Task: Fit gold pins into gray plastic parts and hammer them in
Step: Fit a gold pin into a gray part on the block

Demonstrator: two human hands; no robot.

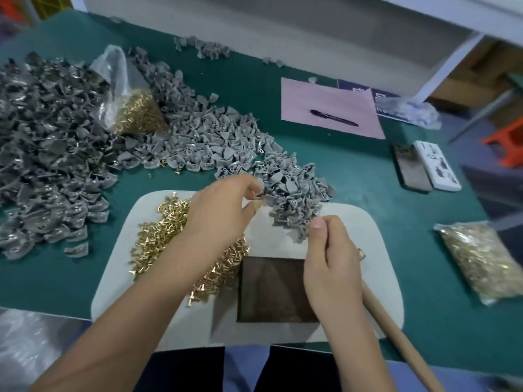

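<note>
My left hand (223,205) pinches a gray plastic part (264,197) between thumb and fingertips at the edge of the gray parts pile (226,142). Loose gold pins (167,222) lie heaped on the white board (376,244) under my left forearm. My right hand (331,250) has its fingers curled together just below the pile; whether it holds a pin is hidden. A dark square block (271,290) sits on the board between my hands. The hammer's wooden handle (396,335) lies beside my right wrist.
A larger darker heap of gray parts (48,142) covers the left of the green table. An open bag of gold pins (135,108) lies at the back, a sealed bag (481,258) at the right. Pink paper with a pen (334,118) and two flat boxes (424,168) lie beyond.
</note>
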